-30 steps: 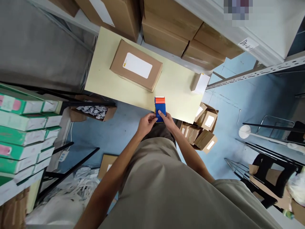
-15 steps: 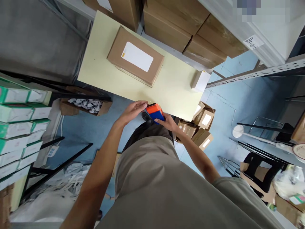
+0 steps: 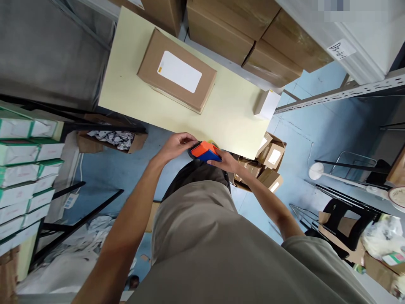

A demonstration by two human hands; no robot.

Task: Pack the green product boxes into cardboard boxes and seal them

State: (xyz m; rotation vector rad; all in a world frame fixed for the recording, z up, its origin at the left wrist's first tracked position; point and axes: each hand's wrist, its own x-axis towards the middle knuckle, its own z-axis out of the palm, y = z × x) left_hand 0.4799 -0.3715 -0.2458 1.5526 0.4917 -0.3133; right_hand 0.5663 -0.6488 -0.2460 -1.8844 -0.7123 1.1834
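A blue-and-orange tape dispenser is in my right hand, just off the table's near edge and above my dark trousers. It lies tilted, its orange part up and its black-edged end toward the left. Part of a yellowish ring shows behind it. My right fingers wrap its right side, with the thumb along the blue face. My left hand is at the black-edged end, fingertips and thumb pinched close together. Whatever may be between those fingertips is too small to make out.
On the pale yellow table are a labelled cardboard carton and a small white box. Large cartons stand behind. An open box of small parcels is right, a box of crumpled paper left, stacked green-white boxes farther left.
The dispenser has turned from pointing away to pointing left, tilting in my right hand. My left hand has moved from its lower end to its black-edged end, and its fingers have drawn together.
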